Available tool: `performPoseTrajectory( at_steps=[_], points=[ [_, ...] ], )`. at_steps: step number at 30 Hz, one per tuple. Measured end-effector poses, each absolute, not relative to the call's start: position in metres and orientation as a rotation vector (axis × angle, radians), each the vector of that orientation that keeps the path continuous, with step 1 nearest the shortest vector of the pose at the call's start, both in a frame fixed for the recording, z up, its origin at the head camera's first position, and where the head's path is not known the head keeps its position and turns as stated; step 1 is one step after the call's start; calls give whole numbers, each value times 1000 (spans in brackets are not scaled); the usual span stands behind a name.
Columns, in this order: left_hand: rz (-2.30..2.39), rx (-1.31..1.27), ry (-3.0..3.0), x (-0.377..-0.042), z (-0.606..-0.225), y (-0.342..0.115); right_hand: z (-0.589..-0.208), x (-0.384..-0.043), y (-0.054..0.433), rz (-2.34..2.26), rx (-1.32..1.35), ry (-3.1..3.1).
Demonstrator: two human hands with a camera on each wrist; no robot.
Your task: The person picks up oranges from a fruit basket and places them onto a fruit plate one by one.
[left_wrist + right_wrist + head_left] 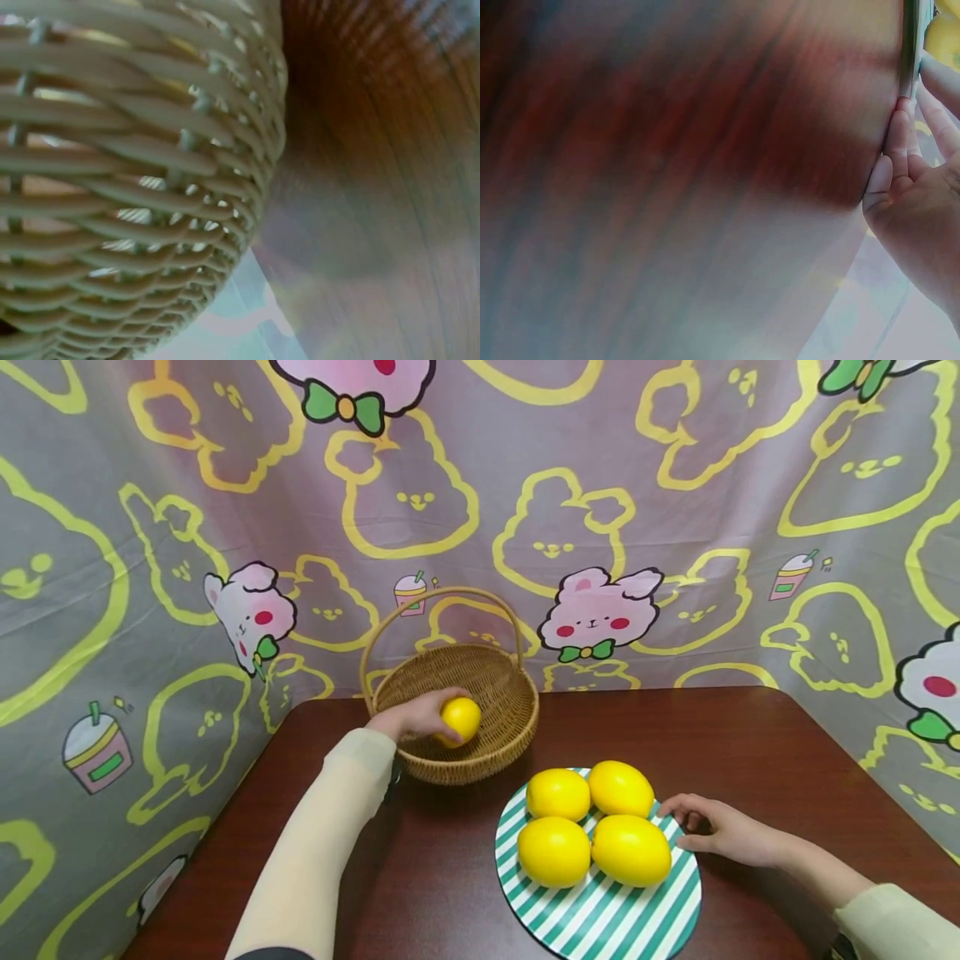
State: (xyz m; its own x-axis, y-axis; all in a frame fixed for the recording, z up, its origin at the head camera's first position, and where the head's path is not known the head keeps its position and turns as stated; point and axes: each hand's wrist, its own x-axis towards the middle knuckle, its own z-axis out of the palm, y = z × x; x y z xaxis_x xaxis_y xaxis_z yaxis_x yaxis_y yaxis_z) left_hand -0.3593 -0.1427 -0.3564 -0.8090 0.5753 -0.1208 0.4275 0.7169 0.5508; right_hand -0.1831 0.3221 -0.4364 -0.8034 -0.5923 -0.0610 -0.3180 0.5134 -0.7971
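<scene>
In the head view my left hand (426, 713) grips a yellow lemon (462, 718) inside the wicker basket (510, 693), near its front left side. The left wrist view is mostly filled by the basket's woven wall (135, 165); that hand and the lemon are hidden there. My right hand (731, 832) is at the right rim of a round green-and-white striped plate (570, 918), fingers loosely bent and holding nothing. Several lemons (632, 850) sit grouped on the plate. In the right wrist view the right hand (922, 180) has its fingertips close by the plate's edge (910, 52).
Everything stands on a dark reddish-brown table (675, 727). The basket's tall arched handle (450, 592) rises over its opening. A grey cloth with cartoon prints (480, 468) hangs behind and along both sides of the table.
</scene>
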Motion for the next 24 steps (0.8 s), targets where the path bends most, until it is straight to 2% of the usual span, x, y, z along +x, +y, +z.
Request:
performPoseTrajectory(
  at_steps=[12,24],
  points=[
    [819,873,2688,-355,-347,-138,-438,-184,323,-1170,-820,2453],
    [986,978,2677,-333,-334,-132,-437,-182,322,-1166,-816,2455]
  ],
)
